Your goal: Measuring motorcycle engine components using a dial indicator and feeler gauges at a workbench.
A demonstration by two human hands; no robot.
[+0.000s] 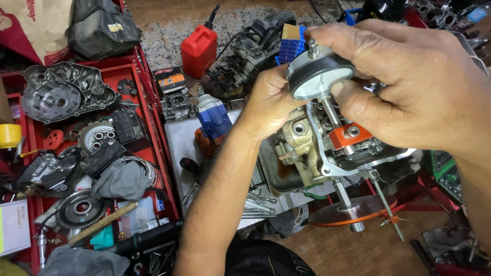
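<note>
Far left, a red metal tool tray (153, 128) holds a grey cast engine cover (61, 92), toothed gears and rags, partly overlapping and hard to separate. Further off stands a red plastic fuel can (198, 50). At centre, the left hand (268, 105) grips the left rim of a round grey dial gauge (318, 76); its fingertips are hidden behind the gauge. The right hand (409, 82) pinches the gauge's right rim, thumb on the face. The gauge stem runs down into an orange clamp block (350, 135) above an engine cylinder head (299, 140), largely hidden by both hands.
</note>
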